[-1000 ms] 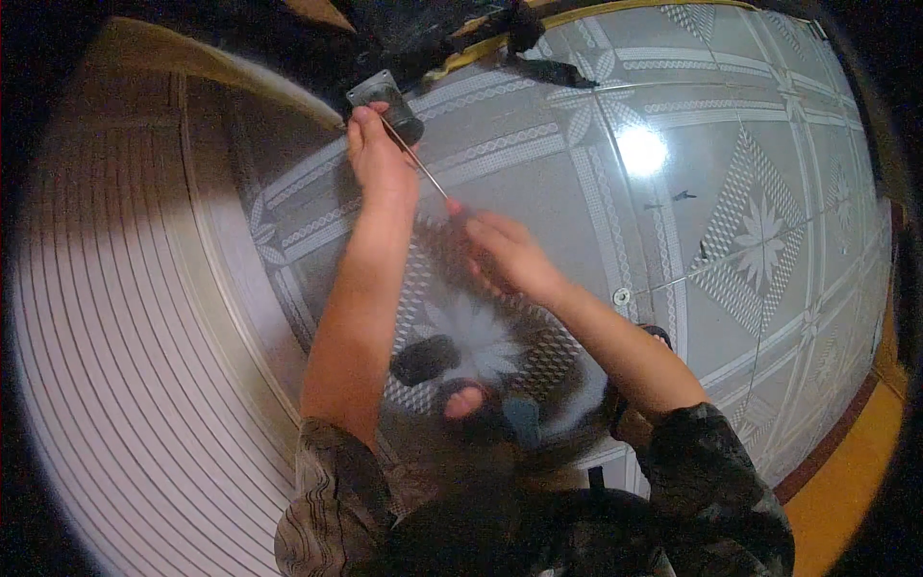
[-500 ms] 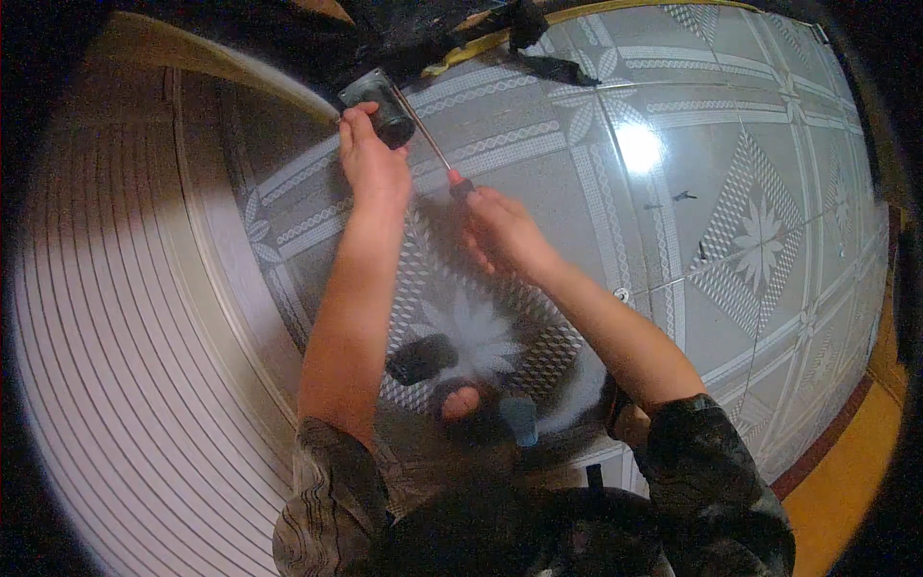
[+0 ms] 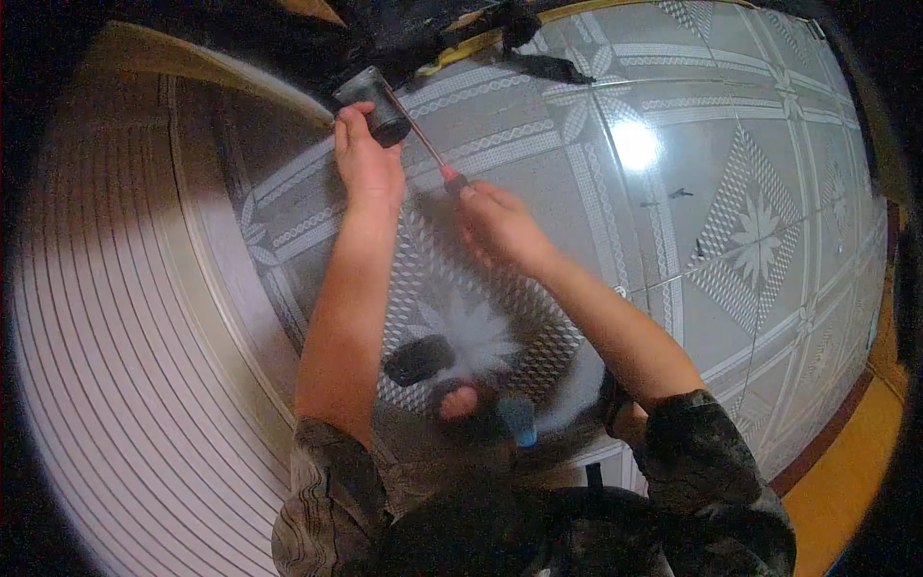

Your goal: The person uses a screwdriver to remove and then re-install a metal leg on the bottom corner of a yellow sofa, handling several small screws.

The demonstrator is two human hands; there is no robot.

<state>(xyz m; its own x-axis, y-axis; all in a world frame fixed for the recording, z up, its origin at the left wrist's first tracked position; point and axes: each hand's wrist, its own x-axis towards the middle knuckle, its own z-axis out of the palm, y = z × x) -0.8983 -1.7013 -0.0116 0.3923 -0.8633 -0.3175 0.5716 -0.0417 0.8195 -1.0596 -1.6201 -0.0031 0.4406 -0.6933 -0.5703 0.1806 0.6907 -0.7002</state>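
Note:
My left hand (image 3: 370,173) is wrapped around a short black cylindrical leg (image 3: 387,123) with a square mounting plate (image 3: 360,83), held against the edge of a dark fabric-covered piece of furniture (image 3: 413,34). A screwdriver (image 3: 429,145) with a red and black handle is in my right hand (image 3: 502,226). Its long shaft slants up and left beside the leg, and the tip is at the plate's right edge. Whether the tip sits in a screw is too small to tell.
Another black block-like piece (image 3: 419,359) lies on the patterned tile floor (image 3: 510,183) near my toes (image 3: 459,401), beside a blue object (image 3: 518,421). Small dark pieces, perhaps screws (image 3: 681,193), lie to the right. A ribbed pale panel (image 3: 125,365) fills the left side.
Both hands, the leg and the screwdriver appear shifted very slightly left, along with the whole view. My grips stay the same.

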